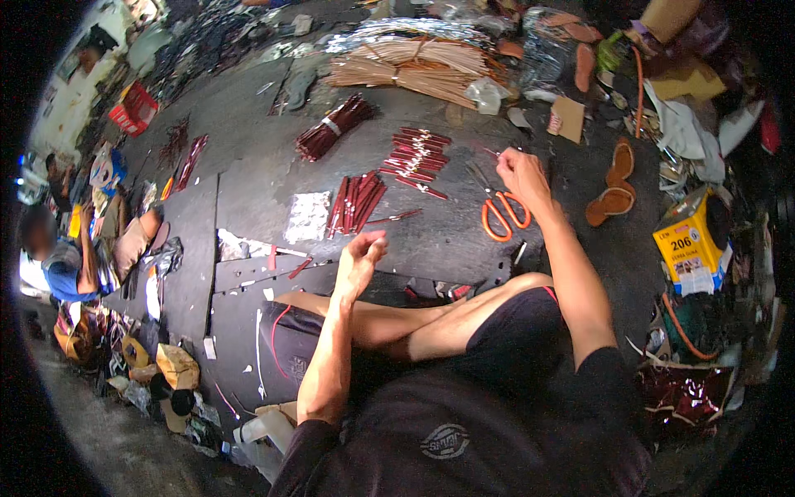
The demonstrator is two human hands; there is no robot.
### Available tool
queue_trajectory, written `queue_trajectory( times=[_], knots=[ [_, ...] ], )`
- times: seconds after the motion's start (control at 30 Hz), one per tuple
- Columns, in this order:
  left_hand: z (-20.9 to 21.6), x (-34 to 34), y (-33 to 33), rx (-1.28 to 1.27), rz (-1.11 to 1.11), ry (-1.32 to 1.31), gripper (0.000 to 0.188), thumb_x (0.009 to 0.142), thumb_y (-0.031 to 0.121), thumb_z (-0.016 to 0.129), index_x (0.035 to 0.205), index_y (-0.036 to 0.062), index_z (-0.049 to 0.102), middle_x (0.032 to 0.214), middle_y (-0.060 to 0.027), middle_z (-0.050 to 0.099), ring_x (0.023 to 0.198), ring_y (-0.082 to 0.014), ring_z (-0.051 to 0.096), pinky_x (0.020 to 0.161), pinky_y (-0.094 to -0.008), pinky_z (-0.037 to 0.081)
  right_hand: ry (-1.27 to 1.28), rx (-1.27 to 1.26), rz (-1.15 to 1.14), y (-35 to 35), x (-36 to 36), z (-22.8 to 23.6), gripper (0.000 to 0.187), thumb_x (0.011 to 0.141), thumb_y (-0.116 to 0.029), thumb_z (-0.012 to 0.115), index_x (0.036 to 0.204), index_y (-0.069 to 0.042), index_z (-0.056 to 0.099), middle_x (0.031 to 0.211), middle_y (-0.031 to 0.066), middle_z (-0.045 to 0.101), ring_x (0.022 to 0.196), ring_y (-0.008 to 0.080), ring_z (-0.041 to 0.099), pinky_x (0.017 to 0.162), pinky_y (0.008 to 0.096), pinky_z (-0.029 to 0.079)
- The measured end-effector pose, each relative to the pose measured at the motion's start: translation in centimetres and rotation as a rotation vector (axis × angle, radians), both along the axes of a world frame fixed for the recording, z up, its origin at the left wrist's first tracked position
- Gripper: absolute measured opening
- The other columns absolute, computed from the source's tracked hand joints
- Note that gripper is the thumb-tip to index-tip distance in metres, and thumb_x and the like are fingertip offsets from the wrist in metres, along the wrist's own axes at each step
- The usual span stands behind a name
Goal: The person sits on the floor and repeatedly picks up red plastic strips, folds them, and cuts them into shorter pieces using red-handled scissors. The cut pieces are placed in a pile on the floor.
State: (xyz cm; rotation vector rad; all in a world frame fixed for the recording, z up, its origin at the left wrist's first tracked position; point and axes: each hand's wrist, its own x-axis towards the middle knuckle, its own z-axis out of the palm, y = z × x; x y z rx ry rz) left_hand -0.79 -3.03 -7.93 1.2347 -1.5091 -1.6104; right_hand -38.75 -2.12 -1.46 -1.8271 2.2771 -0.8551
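My right hand [523,176] is closed, with a thin dark red strip [489,151] at its fingertips. Just below it lie scissors [501,214] with orange handles, their blades pointing away from me. My left hand [361,255] is curled closed over the dark work surface; whatever its fingers hold, if anything, is hidden. Beyond that hand is a pile of dark red strips [356,203], beside a clear packet of small pale pieces [308,216]. Between my hands, farther off, lies a row of dark red strips with silvery middles [418,160]. A banded bundle of dark red strips [334,127] lies to its left.
Long tan strips in tied bundles [406,66] lie at the far side. Brown sandal pieces [613,186] and a yellow box [691,240] are on the right. A red box [133,109] stands far left; another person [70,265] sits at the left among scraps.
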Motion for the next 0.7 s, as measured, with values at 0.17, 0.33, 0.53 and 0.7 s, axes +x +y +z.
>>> queue_trajectory(
  times=[0.17, 0.33, 0.53, 0.7],
  knots=[
    [8.2, -3.2, -1.1, 0.236, 0.225, 0.583, 0.039, 0.099, 0.032, 0.06, 0.122, 0.0001, 0.062, 0.103, -0.0093, 0.068, 0.087, -0.0164, 0.067, 0.08, -0.0305, 0.055, -0.738, 0.313, 0.37, 2.1, 11.8, 7.4, 0.019, 0.095, -0.015, 0.058, 0.088, 0.002, 0.064, 0.073, 0.0063, 0.066, 0.065, 0.0118, 0.064, 0.061, 0.0291, 0.053],
    [8.3, -1.1, -0.6, 0.043, 0.363, 0.418, 0.017, 0.096, 0.017, 0.065, 0.091, 0.0016, 0.067, 0.084, -0.0064, 0.07, 0.071, -0.0107, 0.066, 0.069, -0.0243, 0.054, -0.875, 0.367, 0.423, 4.0, 15.9, 5.1, 0.017, 0.1, -0.012, 0.054, 0.095, 0.002, 0.061, 0.078, 0.0056, 0.065, 0.069, 0.0101, 0.063, 0.064, 0.0265, 0.055],
    [7.0, -0.4, 0.6, 0.095, 0.344, 0.262, 0.022, 0.098, 0.024, 0.063, 0.094, 0.0025, 0.067, 0.09, -0.006, 0.069, 0.071, -0.01, 0.064, 0.073, -0.0233, 0.052, -0.637, 0.074, 0.473, 4.5, 18.7, 3.4, 0.025, 0.09, -0.011, 0.07, 0.112, -0.003, 0.061, 0.095, 0.0111, 0.067, 0.086, 0.0176, 0.069, 0.077, 0.031, 0.057],
    [5.6, -1.0, 1.1, 0.165, 0.336, 0.513, 0.016, 0.099, 0.023, 0.061, 0.098, 0.0065, 0.065, 0.091, -0.0014, 0.066, 0.083, -0.0113, 0.064, 0.077, -0.0262, 0.053, -0.45, 0.028, 0.506, 4.1, 18.4, 2.5, 0.019, 0.091, -0.012, 0.068, 0.105, -0.002, 0.063, 0.09, 0.0105, 0.069, 0.08, 0.0178, 0.069, 0.072, 0.0313, 0.055]
  ],
)
